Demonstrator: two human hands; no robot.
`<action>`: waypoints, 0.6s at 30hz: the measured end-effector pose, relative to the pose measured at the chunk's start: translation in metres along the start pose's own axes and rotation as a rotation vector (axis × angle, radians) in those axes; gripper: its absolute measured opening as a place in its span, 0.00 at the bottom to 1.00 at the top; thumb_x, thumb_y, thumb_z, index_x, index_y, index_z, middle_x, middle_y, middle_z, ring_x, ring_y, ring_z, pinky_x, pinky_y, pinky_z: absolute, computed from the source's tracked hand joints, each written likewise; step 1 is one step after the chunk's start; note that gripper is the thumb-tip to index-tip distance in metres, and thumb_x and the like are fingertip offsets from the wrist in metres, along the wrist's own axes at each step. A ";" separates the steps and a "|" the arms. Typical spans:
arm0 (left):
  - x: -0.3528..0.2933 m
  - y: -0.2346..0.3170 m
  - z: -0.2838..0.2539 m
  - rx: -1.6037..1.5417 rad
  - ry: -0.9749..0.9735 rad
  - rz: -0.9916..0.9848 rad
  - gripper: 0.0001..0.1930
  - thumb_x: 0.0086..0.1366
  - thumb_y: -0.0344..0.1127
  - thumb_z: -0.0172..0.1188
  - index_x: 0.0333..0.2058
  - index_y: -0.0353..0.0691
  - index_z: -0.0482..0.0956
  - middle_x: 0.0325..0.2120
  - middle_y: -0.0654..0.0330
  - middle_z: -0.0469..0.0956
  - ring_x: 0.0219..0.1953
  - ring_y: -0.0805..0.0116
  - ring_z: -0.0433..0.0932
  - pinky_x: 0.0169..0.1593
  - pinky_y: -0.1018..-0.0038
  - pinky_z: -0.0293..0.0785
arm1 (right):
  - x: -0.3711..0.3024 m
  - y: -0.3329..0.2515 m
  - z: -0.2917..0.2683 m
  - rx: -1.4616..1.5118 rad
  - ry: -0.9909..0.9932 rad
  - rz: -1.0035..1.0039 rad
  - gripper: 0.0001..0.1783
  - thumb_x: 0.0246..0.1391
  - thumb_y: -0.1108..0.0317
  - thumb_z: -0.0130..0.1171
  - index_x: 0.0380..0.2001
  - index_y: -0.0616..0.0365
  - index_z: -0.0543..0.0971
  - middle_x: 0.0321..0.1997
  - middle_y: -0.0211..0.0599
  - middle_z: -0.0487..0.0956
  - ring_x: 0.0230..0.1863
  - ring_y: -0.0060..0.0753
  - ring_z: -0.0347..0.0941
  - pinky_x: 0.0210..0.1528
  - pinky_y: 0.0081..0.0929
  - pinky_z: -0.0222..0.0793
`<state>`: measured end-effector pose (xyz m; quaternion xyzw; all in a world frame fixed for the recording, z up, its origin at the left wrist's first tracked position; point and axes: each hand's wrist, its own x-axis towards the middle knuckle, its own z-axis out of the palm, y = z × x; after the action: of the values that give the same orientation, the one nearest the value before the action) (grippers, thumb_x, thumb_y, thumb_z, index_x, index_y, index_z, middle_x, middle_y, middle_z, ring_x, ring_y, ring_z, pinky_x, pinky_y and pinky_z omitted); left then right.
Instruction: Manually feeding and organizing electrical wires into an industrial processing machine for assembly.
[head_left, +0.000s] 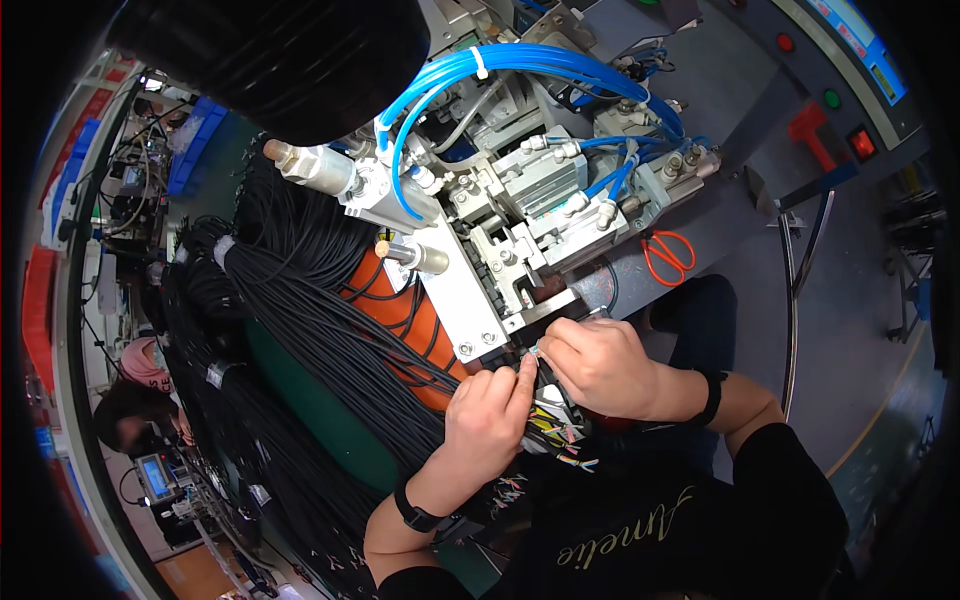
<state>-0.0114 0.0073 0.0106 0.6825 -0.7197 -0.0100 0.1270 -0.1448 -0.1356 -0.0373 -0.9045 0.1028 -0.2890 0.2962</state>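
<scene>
My left hand (487,415) and my right hand (605,370) meet at the front end of a metal machine fixture (520,255). Both are closed in a pinch, fingertips nearly touching. Between them shows a small pale end of thin wires (535,350), apparently a cable's end; its exact shape is too small to tell. Just below my hands, several black cables end in stripped, coloured wires (570,440). The fixture's silver plate (450,295) lies just beyond my left hand.
Thick bundles of black cables (310,300) lie at the left over an orange surface (375,290) and a green one (320,400). Blue air hoses (540,60) arch over the machine. Red-handled scissors (668,258) rest at its right. Another person (140,415) is at far left.
</scene>
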 end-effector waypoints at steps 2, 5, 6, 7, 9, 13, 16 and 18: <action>0.002 0.002 -0.001 0.067 -0.019 0.030 0.24 0.53 0.30 0.58 0.51 0.30 0.78 0.27 0.60 0.68 0.29 0.64 0.70 0.33 0.70 0.68 | 0.001 -0.005 -0.004 -0.098 -0.126 0.014 0.05 0.47 0.73 0.63 0.29 0.60 0.79 0.30 0.34 0.76 0.22 0.37 0.75 0.24 0.30 0.71; 0.007 0.002 -0.002 0.085 -0.045 0.049 0.23 0.54 0.28 0.56 0.50 0.27 0.77 0.28 0.60 0.68 0.30 0.65 0.70 0.34 0.71 0.68 | 0.004 0.002 -0.007 -0.052 -0.142 0.012 0.05 0.48 0.72 0.63 0.29 0.60 0.78 0.30 0.34 0.76 0.21 0.37 0.75 0.22 0.32 0.70; 0.008 0.001 -0.002 0.088 -0.043 0.050 0.23 0.54 0.28 0.56 0.50 0.27 0.77 0.28 0.60 0.68 0.30 0.65 0.70 0.34 0.71 0.68 | 0.006 0.004 -0.008 -0.030 -0.148 0.009 0.05 0.48 0.71 0.62 0.28 0.60 0.78 0.30 0.34 0.76 0.20 0.37 0.74 0.21 0.33 0.69; 0.008 0.001 -0.003 0.080 -0.048 0.052 0.23 0.54 0.28 0.56 0.50 0.27 0.77 0.28 0.60 0.68 0.30 0.65 0.70 0.34 0.71 0.68 | 0.005 0.005 -0.005 -0.031 -0.146 0.007 0.05 0.48 0.71 0.62 0.28 0.60 0.78 0.30 0.34 0.76 0.20 0.37 0.74 0.21 0.33 0.69; 0.008 -0.001 -0.003 0.065 -0.057 0.056 0.23 0.54 0.28 0.56 0.50 0.27 0.77 0.29 0.60 0.68 0.30 0.64 0.71 0.34 0.71 0.68 | 0.002 0.006 0.004 0.033 0.021 -0.002 0.05 0.49 0.71 0.62 0.28 0.59 0.78 0.30 0.34 0.77 0.20 0.36 0.75 0.20 0.33 0.69; 0.009 -0.001 -0.008 0.083 -0.068 0.042 0.23 0.54 0.28 0.56 0.51 0.29 0.77 0.31 0.59 0.69 0.31 0.64 0.71 0.34 0.70 0.68 | 0.007 0.003 -0.003 0.051 -0.071 0.061 0.05 0.49 0.69 0.62 0.26 0.59 0.78 0.29 0.37 0.78 0.23 0.40 0.77 0.23 0.35 0.72; 0.009 -0.003 -0.008 0.071 -0.043 0.024 0.24 0.52 0.28 0.58 0.50 0.31 0.78 0.31 0.59 0.69 0.32 0.64 0.71 0.34 0.70 0.68 | 0.012 0.013 -0.006 0.143 -0.157 0.128 0.05 0.49 0.69 0.62 0.26 0.59 0.78 0.28 0.39 0.79 0.26 0.43 0.78 0.26 0.37 0.73; 0.007 -0.006 -0.007 0.075 -0.029 0.025 0.25 0.50 0.27 0.60 0.50 0.32 0.78 0.31 0.60 0.69 0.33 0.64 0.71 0.34 0.70 0.68 | 0.014 0.021 -0.007 0.346 -0.166 0.196 0.05 0.50 0.69 0.62 0.27 0.59 0.78 0.27 0.39 0.80 0.27 0.46 0.79 0.28 0.38 0.74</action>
<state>-0.0039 0.0012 0.0175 0.6775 -0.7299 0.0084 0.0911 -0.1381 -0.1608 -0.0386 -0.8466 0.1143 -0.1965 0.4813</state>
